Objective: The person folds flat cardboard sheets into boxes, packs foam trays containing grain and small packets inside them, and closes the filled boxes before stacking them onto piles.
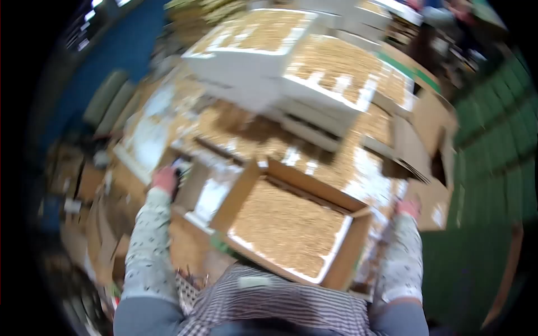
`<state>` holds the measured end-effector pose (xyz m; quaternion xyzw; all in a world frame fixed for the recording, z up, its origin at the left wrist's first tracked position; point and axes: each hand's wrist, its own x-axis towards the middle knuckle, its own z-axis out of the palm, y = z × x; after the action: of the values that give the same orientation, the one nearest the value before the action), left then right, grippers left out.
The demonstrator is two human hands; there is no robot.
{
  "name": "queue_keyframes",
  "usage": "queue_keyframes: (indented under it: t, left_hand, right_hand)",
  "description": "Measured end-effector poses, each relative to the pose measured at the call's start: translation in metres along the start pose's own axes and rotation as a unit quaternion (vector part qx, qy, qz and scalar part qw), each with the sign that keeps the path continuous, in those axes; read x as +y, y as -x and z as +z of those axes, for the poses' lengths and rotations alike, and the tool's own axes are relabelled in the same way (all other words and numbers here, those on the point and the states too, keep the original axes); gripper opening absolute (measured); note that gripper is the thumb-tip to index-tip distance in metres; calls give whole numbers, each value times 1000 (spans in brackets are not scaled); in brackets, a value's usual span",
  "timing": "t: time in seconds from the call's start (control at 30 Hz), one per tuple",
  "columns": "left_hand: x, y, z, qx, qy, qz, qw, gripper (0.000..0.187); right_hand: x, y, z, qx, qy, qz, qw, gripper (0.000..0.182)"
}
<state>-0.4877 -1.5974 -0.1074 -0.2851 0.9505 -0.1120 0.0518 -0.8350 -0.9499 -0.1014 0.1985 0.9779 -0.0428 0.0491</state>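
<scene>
An open cardboard box (363, 227) stands right in front of my body, tilted in view. Inside it, a layer of thin tan sticks (288, 227) lies in a white-edged tray. My left hand (165, 179) is left of the box, beside a smaller open carton (193, 182), next to something dark and blurred. My right hand (408, 208) is to the right of the box, near its right side but apart from it. Motion blur hides the fingers of both hands.
White stacks topped with tan sticks (336, 61) stand beyond the box. Folded cardboard (428, 131) lies at the right, near green slatted panels (496, 134). More cardboard (92, 229) is at the left. Part of a person (443, 17) shows at the top right.
</scene>
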Motion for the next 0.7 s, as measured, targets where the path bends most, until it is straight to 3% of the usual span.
queue_keyframes:
  t: [0.03, 0.07, 0.1, 0.17, 0.27, 0.37, 0.43, 0.5, 0.57, 0.63, 0.67, 0.7]
  left_hand:
    - [7, 4, -20, 7, 37, -55, 998, 27]
    - [5, 5, -34, -15, 105, -121, 987, 38]
    - [-11, 9, -26, 49, 158, -108, 980, 38]
    - [-48, 1, -10, -33, 343, -125, 930, 32]
    - [-56, 6, -31, -58, 554, -115, 822, 29]
    - [-59, 3, -35, -51, 487, -113, 865, 24]
    - [-51, 4, -39, 48, 360, -160, 918, 29]
    - [-36, 9, -53, 148, 226, -212, 939, 35]
    - [-14, 11, -75, 74, 121, -194, 971, 36]
    - [5, 15, -85, 4, -50, -165, 985, 32]
    - [-3, 9, -67, 12, -81, -144, 986, 32]
    - [-14, 5, -51, 91, -47, -157, 982, 33]
  right_hand:
    - [30, -41, 52, 4, 155, -152, 976, 58]
    - [58, -81, 103, 56, 303, -294, 905, 29]
    - [43, -82, 75, -150, 320, -306, 884, 48]
    - [37, -58, 45, -24, 235, -316, 919, 37]
    - [27, -21, -9, 100, 212, -348, 908, 30]
    - [13, 3, -65, 117, 158, -298, 934, 30]
    - [25, 8, -79, 61, 12, -326, 943, 37]
    - [19, 35, -99, 62, -1, -327, 943, 36]
    - [13, 62, -125, 133, 48, -307, 941, 33]
    - [17, 86, -148, 159, -69, -304, 937, 32]
    - [19, 103, -159, 165, -101, -312, 930, 31]
    - [26, 110, -163, 147, -158, -322, 922, 31]
